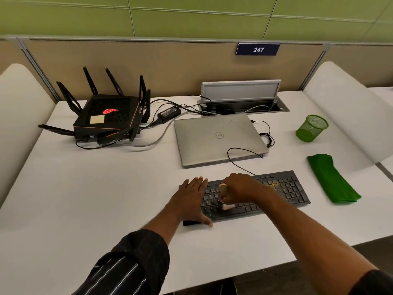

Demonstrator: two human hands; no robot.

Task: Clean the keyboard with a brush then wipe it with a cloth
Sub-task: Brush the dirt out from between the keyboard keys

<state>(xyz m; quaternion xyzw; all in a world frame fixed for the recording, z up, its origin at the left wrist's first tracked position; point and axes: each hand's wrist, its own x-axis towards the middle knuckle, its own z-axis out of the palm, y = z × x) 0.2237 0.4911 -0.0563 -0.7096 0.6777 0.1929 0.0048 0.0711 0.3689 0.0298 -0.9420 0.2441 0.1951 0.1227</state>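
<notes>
A black keyboard [282, 188] is placed near the front edge of a white desk [95, 188], slightly askew. The left hand [191, 199] is laid flat over the keyboard's left end, with fingers straight and the thumb set against the front edge. A brush [223, 188] with a wooden handle is gripped in the right hand [240, 188], fingers curled round it; the pale bristles are pressed onto the keys of the left half. A folded green cloth [331, 179] is seen on the desk just right of the keyboard, not touched. A closed silver laptop [219, 141] is located behind the keyboard, a black router [110, 116] at rear left, and a green mesh cup [312, 128] at rear right.
</notes>
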